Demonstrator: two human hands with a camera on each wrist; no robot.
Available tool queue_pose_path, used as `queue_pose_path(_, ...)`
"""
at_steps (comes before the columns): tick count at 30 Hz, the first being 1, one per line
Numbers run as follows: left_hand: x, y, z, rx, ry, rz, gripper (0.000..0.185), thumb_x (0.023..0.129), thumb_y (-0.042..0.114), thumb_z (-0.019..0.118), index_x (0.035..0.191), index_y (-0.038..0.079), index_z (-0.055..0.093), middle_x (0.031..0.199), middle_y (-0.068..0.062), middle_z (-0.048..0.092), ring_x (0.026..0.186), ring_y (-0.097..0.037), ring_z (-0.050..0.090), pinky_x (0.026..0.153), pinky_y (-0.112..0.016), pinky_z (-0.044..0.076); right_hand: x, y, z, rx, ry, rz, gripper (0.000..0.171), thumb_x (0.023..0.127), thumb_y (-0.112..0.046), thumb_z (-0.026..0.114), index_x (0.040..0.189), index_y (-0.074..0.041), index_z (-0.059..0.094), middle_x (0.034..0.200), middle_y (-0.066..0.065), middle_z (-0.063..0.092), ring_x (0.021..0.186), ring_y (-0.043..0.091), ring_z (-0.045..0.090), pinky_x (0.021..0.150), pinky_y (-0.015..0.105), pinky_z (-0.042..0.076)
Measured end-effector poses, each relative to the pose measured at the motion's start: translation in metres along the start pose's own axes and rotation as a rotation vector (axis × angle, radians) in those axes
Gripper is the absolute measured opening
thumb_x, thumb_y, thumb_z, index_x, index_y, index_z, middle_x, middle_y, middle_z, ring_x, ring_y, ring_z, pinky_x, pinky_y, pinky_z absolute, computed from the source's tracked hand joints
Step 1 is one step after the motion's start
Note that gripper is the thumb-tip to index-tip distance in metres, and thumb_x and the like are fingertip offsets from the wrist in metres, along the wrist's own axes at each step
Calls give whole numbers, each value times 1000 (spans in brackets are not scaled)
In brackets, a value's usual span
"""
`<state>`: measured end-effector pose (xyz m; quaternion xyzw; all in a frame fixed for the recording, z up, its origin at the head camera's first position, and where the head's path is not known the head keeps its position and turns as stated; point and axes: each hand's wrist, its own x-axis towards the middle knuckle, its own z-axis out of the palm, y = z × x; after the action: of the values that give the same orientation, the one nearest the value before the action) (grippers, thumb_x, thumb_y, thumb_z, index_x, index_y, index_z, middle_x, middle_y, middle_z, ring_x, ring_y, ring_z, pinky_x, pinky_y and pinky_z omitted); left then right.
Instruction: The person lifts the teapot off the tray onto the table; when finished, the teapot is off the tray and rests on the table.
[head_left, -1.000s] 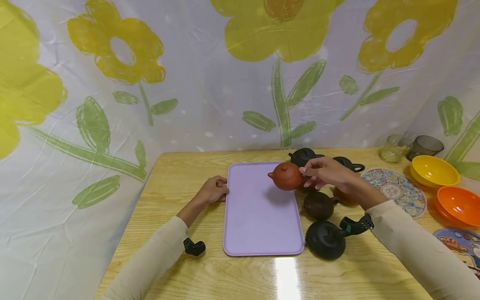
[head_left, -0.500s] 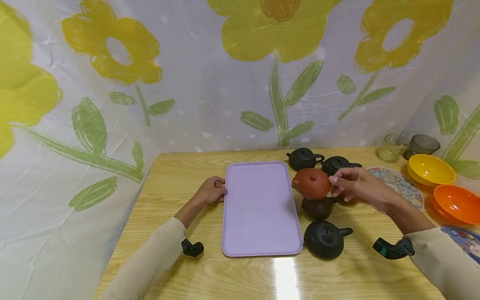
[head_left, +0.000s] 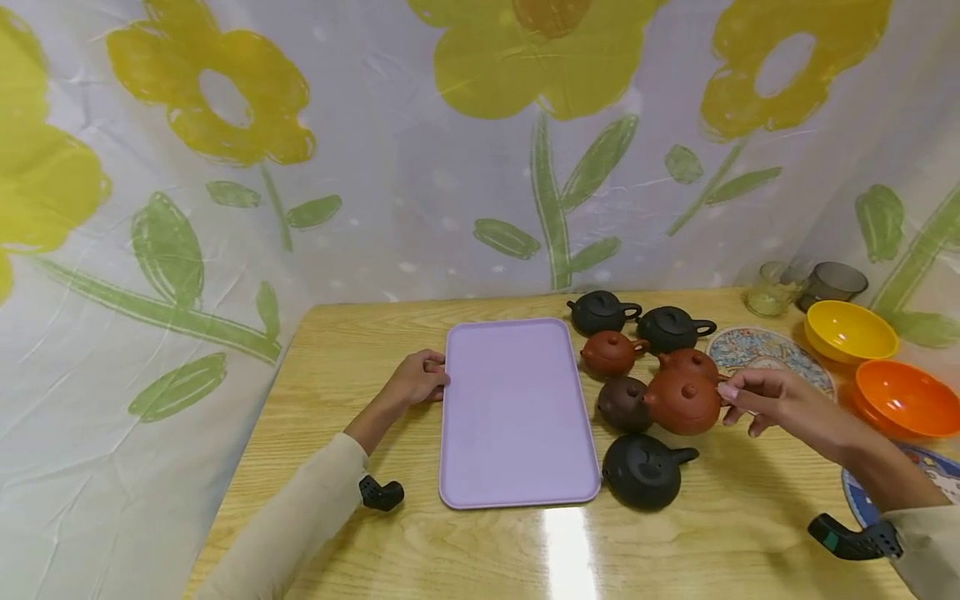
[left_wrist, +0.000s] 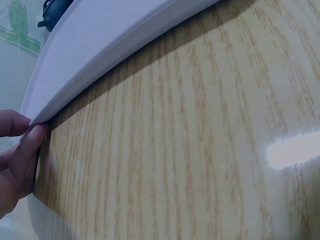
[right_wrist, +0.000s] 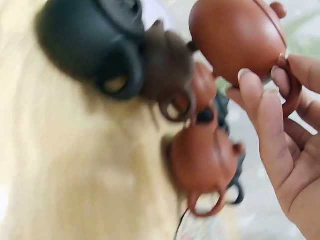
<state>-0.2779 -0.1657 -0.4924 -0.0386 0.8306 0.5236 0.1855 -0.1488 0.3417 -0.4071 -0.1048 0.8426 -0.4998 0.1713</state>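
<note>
Fingers [right_wrist: 260, 107] hooking teapot [right_wrist: 237, 35] handle show only wrist-side.

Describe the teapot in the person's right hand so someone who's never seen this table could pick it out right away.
Start at the lilac tray in the middle of the wooden table; a cluster of small teapots sits just to its right. The one meant is the reddish-brown teapot at the cluster's right side. It is the only one held by its handle, by the right hand, and is larger than the other reddish ones.

A round reddish-brown clay teapot [head_left: 682, 402] — lid on, upright — held by its handle among other teapots.
</note>
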Motion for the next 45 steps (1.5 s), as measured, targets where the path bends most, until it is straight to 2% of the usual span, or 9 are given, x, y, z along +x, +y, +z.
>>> queue_pose_path(10, 1, 6, 4, -3, -11, 2, 44, 92, 2, 63, 134, -1, 53, 112, -14, 60, 79, -14, 62, 67, -23, 61, -30, 52, -13, 25, 82, 134, 29, 109, -22, 44, 110, 1, 62, 98, -1, 68, 89, 16, 67, 69, 33, 60)
queue_pose_path(13, 1, 7, 6, 3, -13, 4, 44, 92, 2, 63, 134, -1, 53, 112, -14, 60, 80, -14, 62, 67, -23, 61, -34, 64, -13, 39, 89, 174, 31, 109, -25, 44, 111, 1, 62, 98, -2, 68, 90, 16, 68, 72, 33, 61)
queue_pose_path(19, 3, 6, 8, -3, -14, 7, 44, 92, 2, 63, 134, 0, 53, 111, -14, 60, 80, -14, 62, 67, -22, 61, -33, 82, -12, 91, 73, 185, 25, 109, -23, 44, 109, -7, 64, 95, -6, 68, 88, 12, 68, 70, 32, 61)
queue_pose_path(25, 5, 4, 7, 2, -15, 19, 43, 92, 1, 62, 134, -2, 52, 111, -14, 61, 80, -14, 62, 67, -23, 61, -28, 87, -8, 86, 77, 182, 23, 108, -22, 45, 109, -9, 65, 93, -7, 69, 86, 9, 67, 68, 31, 60)
queue_pose_path(30, 5, 3, 6, -3, -14, 14, 43, 92, 1, 62, 134, -3, 52, 108, -13, 60, 78, -14, 62, 66, -23, 61, -22, 86, -9, 86, 18, 184, 25, 109, -25, 43, 112, -10, 64, 95, -5, 69, 87, 11, 67, 70, 32, 61)
queue_pose_path(37, 3, 3, 5, 1, -15, 7, 43, 92, 2, 62, 134, -2, 52, 111, -14, 60, 78, -13, 62, 66, -23, 61, -16, 82, -7, 22, -2, 220, 34, 108, -28, 46, 116, 2, 60, 93, 1, 69, 83, 14, 67, 67, 32, 60)
queue_pose_path(45, 4, 0, 5, 0, 5, 16, 41, 92, 2, 62, 132, -3, 53, 108, -13, 60, 77, -13, 62, 65, -21, 60, -14, 82, -7, -4, 13, 257, 39, 107, -30, 48, 119, 5, 59, 94, 3, 70, 83, 14, 67, 68, 32, 60)
